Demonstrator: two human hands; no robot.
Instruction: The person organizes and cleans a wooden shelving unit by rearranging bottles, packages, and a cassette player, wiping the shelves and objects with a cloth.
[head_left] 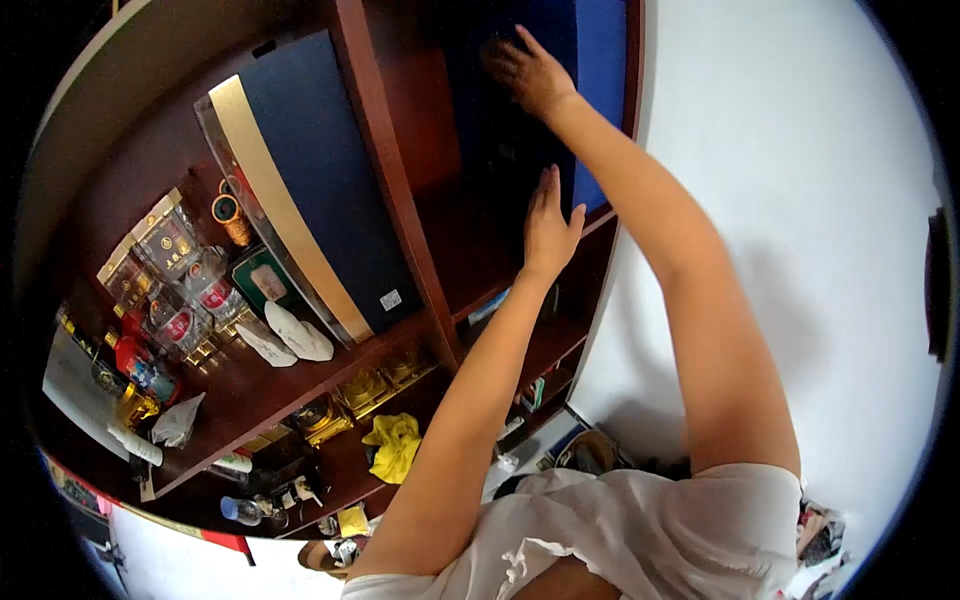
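Note:
A large blue box (604, 85) stands upright in the right-hand compartment of a dark red-brown shelf unit, its left face in deep shadow. My right hand (533, 75) is at the upper part of that shadowed face, fingers stretched and spread. Lower down, my left hand (552, 228) is held flat near the same face, its fingers straight and thumb apart. Both hands are open and grip nothing. Whether the palms touch the box, I cannot tell.
Left of the shelf divider (395, 170) stands a dark blue box with a gold strip (325, 190). Beside it are clear bottles (213, 290) and white stone-like pieces (298, 332). A yellow cloth (395, 447) lies on the shelf below. A white wall (790, 150) borders the right side.

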